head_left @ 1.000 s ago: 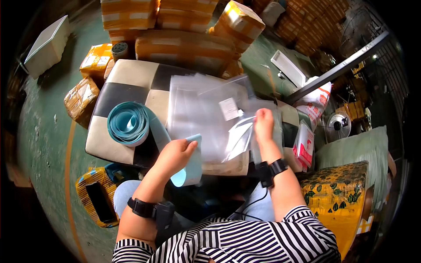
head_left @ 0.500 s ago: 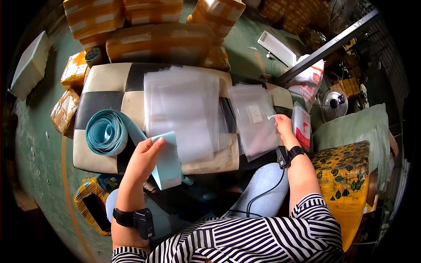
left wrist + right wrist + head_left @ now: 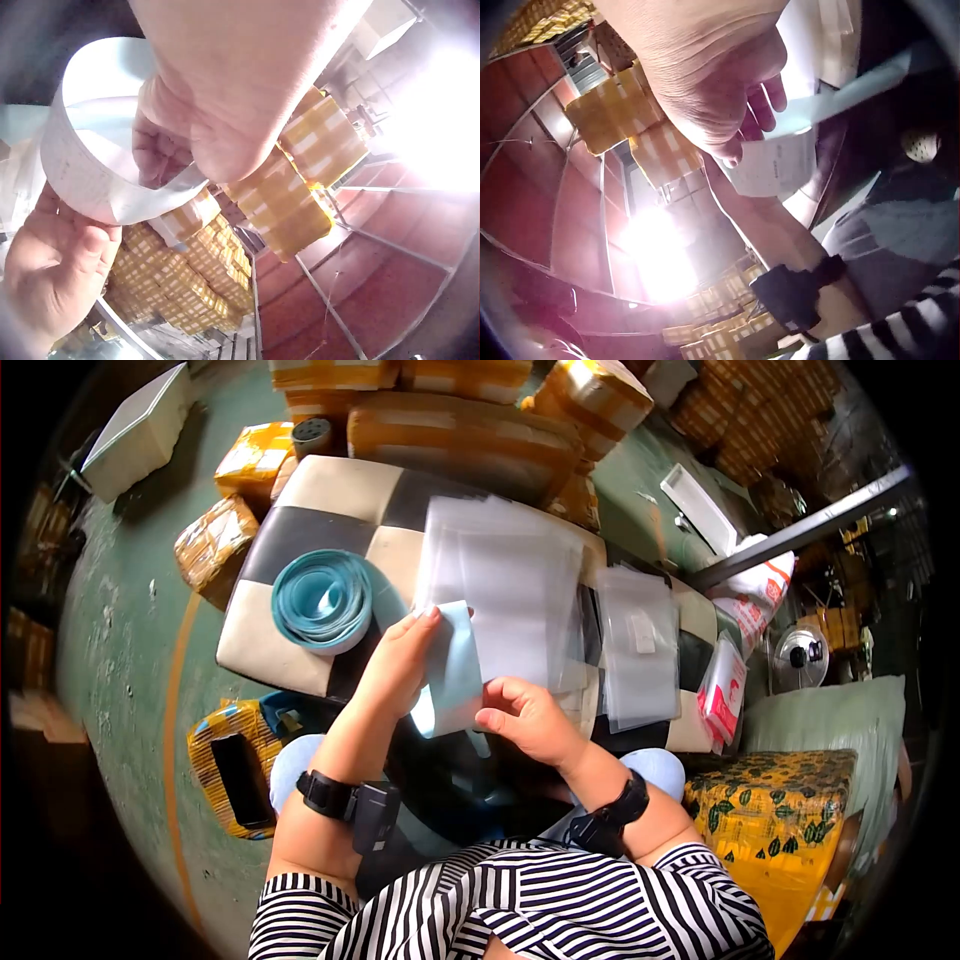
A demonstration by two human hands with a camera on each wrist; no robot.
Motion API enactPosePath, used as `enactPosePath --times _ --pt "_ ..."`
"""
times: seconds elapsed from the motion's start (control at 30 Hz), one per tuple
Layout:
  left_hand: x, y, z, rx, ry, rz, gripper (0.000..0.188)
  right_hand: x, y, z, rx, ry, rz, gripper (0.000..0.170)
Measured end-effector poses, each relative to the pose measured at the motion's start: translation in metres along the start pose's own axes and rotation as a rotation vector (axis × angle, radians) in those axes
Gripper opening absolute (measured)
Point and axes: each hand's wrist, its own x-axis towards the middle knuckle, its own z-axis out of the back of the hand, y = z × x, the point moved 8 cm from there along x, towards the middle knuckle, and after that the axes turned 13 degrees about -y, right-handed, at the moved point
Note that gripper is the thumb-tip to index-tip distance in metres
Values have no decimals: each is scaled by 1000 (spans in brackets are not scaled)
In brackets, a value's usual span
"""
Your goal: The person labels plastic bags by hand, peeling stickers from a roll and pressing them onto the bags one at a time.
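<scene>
In the head view my left hand (image 3: 395,655) pinches the free end of a pale blue label strip (image 3: 455,665), thumb on top. The strip bends into a loop, and the left wrist view shows the loop's white outer face. A roll (image 3: 322,602) of the same strip lies on the bench, to the left. My right hand (image 3: 530,720) is at the strip's lower right edge, fingers loosely bent. Its thumb stands apart from the fingers, with fingertips at the strip's edge in the left wrist view. Printing shows on a white label (image 3: 776,169) in the right wrist view.
Clear plastic bags (image 3: 500,570) lie stacked on the checkered bench (image 3: 335,490). Another bag pile (image 3: 635,670), with a white label on top, lies to their right. Taped boxes (image 3: 460,440) stand behind. A phone (image 3: 240,780) rests on a yellow package at the left.
My right hand first moved right with a labelled clear bag, which now lies on the right pile. It then came back left to the strip. My left hand still holds the strip.
</scene>
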Motion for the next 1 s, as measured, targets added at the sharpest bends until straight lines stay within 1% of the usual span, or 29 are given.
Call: enactPosePath --times 0.03,0.07,0.13,0.17,0.2,0.27,0.3,0.4,0.43,0.5,0.53,0.6,0.7,0.8,0.9,0.93,0.97,1.0 --pt "1 -4 2 -18 -1 -51 31 0 0 -5 8 -13 -38 16" --pt "0 -6 4 -7 -27 -74 37 1 3 -6 24 -55 5 14" --pt "-2 2 4 6 -2 82 47 5 10 -4 52 -144 93 12" --pt "-8 2 -2 129 60 32 55 7 17 0 -3 -199 150 16" --pt "-9 6 -5 230 108 27 53 6 24 0 -15 -231 176 19" --pt "-16 15 -10 395 235 72 47 2 39 -1 -36 -296 228 24" --pt "-13 18 -9 392 158 75 38 0 40 1 -86 -296 274 35" --pt "-7 15 -2 303 48 34 32 -6 56 0 -311 -359 467 35" --pt "-7 13 -1 303 43 3 30 -7 60 -2 -377 -375 511 33" --pt "-11 8 -6 198 15 -45 34 -8 69 -4 -507 -409 601 29" --pt "-13 5 -8 146 1 -67 36 -8 72 -6 -529 -410 621 26" --pt "-6 12 -1 136 -19 -58 36 -9 80 -12 -572 -412 660 20" --pt "2 20 5 149 -62 -63 36 -11 86 -14 -611 -445 700 16" --pt "0 18 6 148 -113 -70 36 -15 93 -20 -843 -454 925 14" --pt "6 19 13 133 -131 -57 35 -21 97 -20 -844 -421 1007 12" --pt "9 18 16 128 -131 -49 35 -23 99 -14 -715 -402 1002 13" --pt "11 14 20 106 -164 -94 35 -26 101 -6 -586 -383 994 14" --pt "2 -5 18 97 -197 -133 34 -28 103 3 -458 -362 985 15"
